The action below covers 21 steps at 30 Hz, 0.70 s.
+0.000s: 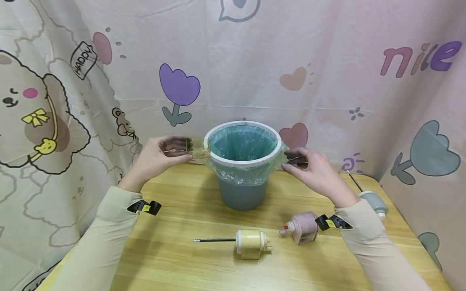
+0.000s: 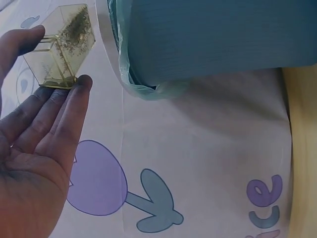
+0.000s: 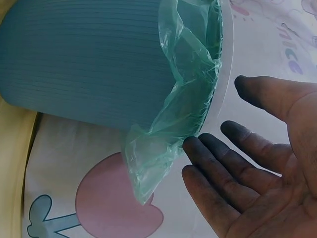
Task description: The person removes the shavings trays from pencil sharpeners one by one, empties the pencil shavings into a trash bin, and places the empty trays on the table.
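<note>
My left hand pinches a clear yellowish shavings drawer between thumb and fingertips, at the left rim of a blue-grey trash bin. In the left wrist view, pencil shavings cling inside the drawer, and it is tilted. A green plastic liner is folded over the bin's rim under a white ring. My right hand is at the bin's right side, fingers spread and holding nothing, fingertips close to the liner's loose edge. Dark smudges cover the fingers of both hands.
On the wooden table, a yellow pencil sharpener lies in front with a black pencil in it. A pink sharpener lies to its right. Further right is a grey-blue sharpener with a pencil. A printed curtain hangs behind.
</note>
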Each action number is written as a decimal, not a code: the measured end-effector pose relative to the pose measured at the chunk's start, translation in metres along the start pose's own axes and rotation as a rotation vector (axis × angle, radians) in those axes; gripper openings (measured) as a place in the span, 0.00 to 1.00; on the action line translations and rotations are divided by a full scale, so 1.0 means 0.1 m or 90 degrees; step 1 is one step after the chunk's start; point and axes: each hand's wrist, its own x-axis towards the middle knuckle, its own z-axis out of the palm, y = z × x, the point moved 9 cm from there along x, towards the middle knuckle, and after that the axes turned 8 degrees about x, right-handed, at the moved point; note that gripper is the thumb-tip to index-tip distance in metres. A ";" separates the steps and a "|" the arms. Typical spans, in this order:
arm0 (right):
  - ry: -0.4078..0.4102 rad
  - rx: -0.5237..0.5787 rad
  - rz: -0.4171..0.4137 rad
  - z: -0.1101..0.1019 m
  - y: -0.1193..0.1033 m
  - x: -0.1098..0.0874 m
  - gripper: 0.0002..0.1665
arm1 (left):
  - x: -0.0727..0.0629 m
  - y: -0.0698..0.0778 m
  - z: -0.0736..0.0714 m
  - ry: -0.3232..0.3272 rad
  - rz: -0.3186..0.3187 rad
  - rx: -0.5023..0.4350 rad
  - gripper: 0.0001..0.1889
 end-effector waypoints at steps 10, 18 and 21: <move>0.001 -0.018 -0.001 0.01 -0.03 0.15 0.30 | 0.16 0.11 -0.03 -0.041 -0.001 -0.001 0.29; 0.015 -0.024 -0.005 0.01 -0.05 0.25 0.30 | 0.31 0.28 -0.09 -0.022 0.035 0.062 0.26; 0.021 -0.027 -0.010 0.01 -0.06 0.28 0.29 | 0.35 0.33 -0.09 -0.023 0.050 0.086 0.26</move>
